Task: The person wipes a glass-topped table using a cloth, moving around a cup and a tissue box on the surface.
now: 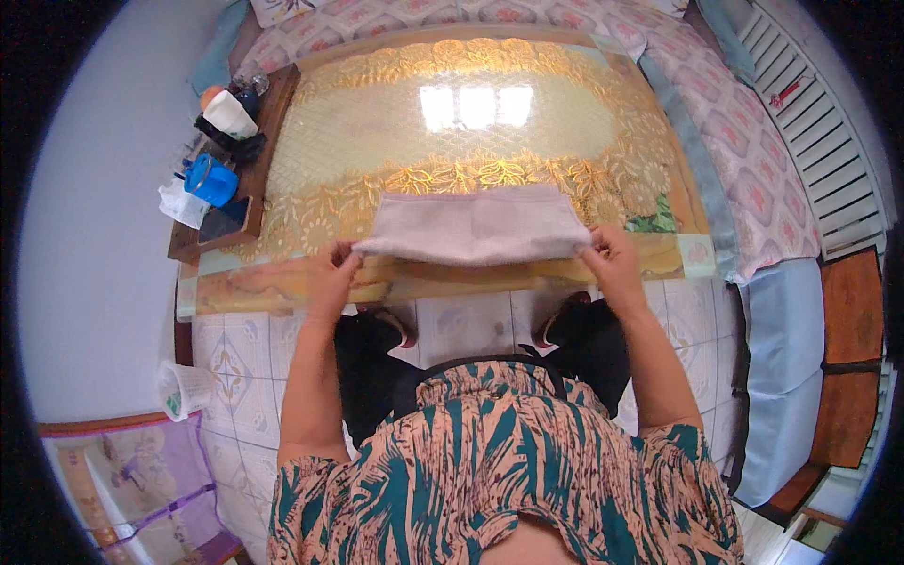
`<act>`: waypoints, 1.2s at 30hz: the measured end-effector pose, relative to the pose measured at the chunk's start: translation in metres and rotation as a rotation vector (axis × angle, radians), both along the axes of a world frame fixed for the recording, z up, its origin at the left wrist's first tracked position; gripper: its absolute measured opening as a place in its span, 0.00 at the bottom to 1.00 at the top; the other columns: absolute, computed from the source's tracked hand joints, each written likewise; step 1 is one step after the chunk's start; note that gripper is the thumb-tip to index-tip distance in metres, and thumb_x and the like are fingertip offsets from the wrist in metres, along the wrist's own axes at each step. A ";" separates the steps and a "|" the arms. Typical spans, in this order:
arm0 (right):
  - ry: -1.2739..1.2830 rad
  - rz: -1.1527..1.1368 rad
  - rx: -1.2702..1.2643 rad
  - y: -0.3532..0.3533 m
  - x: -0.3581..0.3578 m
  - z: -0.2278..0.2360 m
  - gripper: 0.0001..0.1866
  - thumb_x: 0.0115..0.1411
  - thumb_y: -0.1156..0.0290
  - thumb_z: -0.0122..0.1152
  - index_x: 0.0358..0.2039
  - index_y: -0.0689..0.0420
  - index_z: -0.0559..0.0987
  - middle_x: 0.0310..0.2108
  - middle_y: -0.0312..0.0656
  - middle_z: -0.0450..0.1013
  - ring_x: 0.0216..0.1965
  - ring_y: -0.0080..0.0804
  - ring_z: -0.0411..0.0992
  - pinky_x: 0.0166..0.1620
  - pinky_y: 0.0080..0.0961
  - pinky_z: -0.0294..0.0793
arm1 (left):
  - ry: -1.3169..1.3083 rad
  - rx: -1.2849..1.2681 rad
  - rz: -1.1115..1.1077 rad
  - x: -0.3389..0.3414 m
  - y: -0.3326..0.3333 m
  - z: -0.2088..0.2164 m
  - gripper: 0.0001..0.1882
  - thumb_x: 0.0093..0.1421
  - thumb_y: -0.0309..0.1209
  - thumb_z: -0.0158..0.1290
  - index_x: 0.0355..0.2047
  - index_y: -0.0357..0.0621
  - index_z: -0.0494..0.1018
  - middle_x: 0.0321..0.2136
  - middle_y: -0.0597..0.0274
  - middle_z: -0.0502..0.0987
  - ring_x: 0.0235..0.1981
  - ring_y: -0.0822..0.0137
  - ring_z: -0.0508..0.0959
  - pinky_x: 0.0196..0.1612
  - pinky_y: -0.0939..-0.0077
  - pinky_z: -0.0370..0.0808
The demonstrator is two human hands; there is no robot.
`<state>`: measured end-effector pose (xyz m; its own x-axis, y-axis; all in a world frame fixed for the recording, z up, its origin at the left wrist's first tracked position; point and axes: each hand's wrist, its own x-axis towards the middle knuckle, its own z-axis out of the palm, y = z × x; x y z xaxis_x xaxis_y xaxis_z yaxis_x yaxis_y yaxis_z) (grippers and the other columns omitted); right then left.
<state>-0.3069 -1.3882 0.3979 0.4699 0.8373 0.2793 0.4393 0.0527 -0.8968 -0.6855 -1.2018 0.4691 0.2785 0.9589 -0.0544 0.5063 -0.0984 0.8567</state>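
A pale pinkish-grey cloth (476, 224), folded into a wide strip, stretches between my two hands at the near edge of the table. My left hand (337, 267) pinches its near left corner. At the near right corner my right hand (607, 256) pinches the cloth in the same way. The cloth's far edge lies over the gold-patterned table cover (452, 122), while its near edge sags slightly between the hands.
On the table's left stands a wooden tray (247, 226) with a blue cup (210, 180), a white tissue roll (230, 114) and dark items. A cushioned bench (744, 169) runs along the right. A white wastebasket (183, 390) sits on the tiled floor at lower left.
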 end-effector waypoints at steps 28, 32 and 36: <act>0.569 0.088 0.067 0.091 0.035 0.107 0.07 0.57 0.73 0.59 0.36 0.60 0.78 0.28 0.36 0.75 0.29 0.21 0.73 0.33 0.17 0.71 | -0.592 -0.117 0.212 0.057 0.054 0.105 0.16 0.57 0.29 0.57 0.47 0.44 0.74 0.37 0.64 0.76 0.36 0.69 0.77 0.43 0.78 0.76; 0.500 0.031 0.206 0.085 0.023 0.098 0.08 0.57 0.76 0.57 0.38 0.61 0.78 0.34 0.36 0.75 0.35 0.22 0.73 0.39 0.18 0.71 | -0.650 -0.009 0.302 0.057 0.051 0.090 0.16 0.57 0.34 0.58 0.45 0.45 0.74 0.35 0.66 0.75 0.35 0.71 0.76 0.40 0.78 0.75; 0.410 -0.014 0.132 0.047 0.002 0.041 0.07 0.55 0.76 0.58 0.34 0.62 0.78 0.30 0.36 0.75 0.32 0.23 0.72 0.37 0.21 0.71 | -0.483 0.017 0.239 0.041 0.026 0.046 0.14 0.59 0.31 0.55 0.44 0.40 0.74 0.29 0.69 0.71 0.30 0.75 0.72 0.33 0.82 0.74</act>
